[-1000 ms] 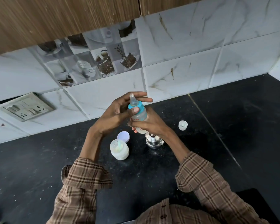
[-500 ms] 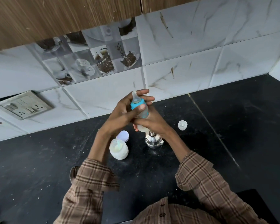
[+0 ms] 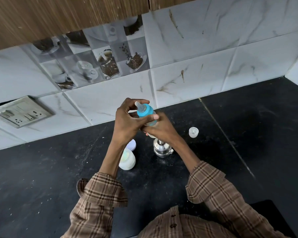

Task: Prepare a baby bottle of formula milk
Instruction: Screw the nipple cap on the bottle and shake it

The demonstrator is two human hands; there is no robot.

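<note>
I hold a small clear baby bottle (image 3: 153,121) above the black counter (image 3: 248,134). It has a blue screw ring (image 3: 145,110) and a clear teat, tilted toward the upper left. My right hand (image 3: 162,128) wraps the bottle's body from below and hides most of it. My left hand (image 3: 127,120) curls around the blue ring, thumb pressed across its side. An open white formula tub (image 3: 127,160) stands on the counter under my left wrist, with its pale lid (image 3: 132,144) lying just behind it.
A small steel vessel (image 3: 162,149) stands on the counter under my right wrist. A clear bottle cap (image 3: 193,132) sits to its right. A tiled wall with a switch plate (image 3: 22,111) rises behind. Wooden cabinets hang above.
My left hand has closed further around the blue ring and turned on it. The bottle has tilted a little more to the left. Items on the counter have not moved.
</note>
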